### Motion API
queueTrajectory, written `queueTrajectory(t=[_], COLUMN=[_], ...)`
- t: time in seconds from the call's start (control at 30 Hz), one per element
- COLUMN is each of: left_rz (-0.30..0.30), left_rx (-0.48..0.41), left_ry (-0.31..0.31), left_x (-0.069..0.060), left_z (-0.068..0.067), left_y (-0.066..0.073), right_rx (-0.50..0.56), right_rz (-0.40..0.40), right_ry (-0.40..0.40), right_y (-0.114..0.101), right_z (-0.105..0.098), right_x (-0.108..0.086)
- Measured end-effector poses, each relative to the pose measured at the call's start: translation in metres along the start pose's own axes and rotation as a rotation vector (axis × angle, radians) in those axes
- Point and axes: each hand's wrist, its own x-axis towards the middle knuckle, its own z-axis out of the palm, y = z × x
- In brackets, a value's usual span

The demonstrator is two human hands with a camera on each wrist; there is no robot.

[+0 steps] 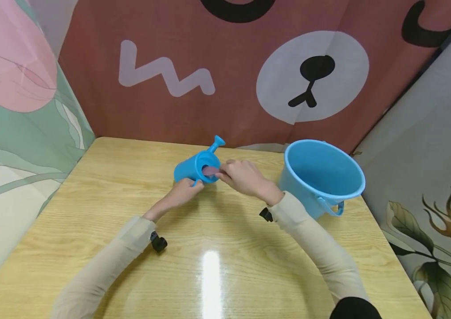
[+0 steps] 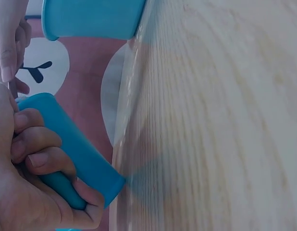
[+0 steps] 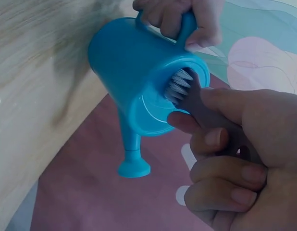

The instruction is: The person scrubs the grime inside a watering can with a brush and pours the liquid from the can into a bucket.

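Note:
A blue watering can (image 1: 189, 170) is tilted on its side near the back of the table, its mouth facing right and its spout pointing up and back. My left hand (image 1: 185, 191) grips its handle, fingers curled round it in the left wrist view. In my right hand (image 1: 247, 178) is a small purple brush (image 3: 213, 118), pinched between thumb and fingers. The brush's white bristles (image 3: 179, 86) are at the can's open mouth, against the inner rim as far as the right wrist view shows. The brush is mostly hidden in the left wrist view.
A larger blue bucket (image 1: 301, 186) stands upright to the right, beside my right forearm, its handle hanging down at the front. The wooden table (image 1: 193, 274) ends at the back against a brown cloth (image 1: 233, 53) with a bear's face. Printed cloths hang at both sides.

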Motion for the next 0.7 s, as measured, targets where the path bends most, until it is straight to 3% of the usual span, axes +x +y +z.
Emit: queueTrajectory(t=[0.7], left_rz=[0.020], left_rx=[0.022], left_ry=[0.013], left_x=[0.0013], left_z=[-0.0022], left_y=[0.0010], right_rx=[0.002], right_rz=[0.014], right_ry=[0.004], right_y=[0.0025], right_z=[-0.0091], right_x=[-0.0087])
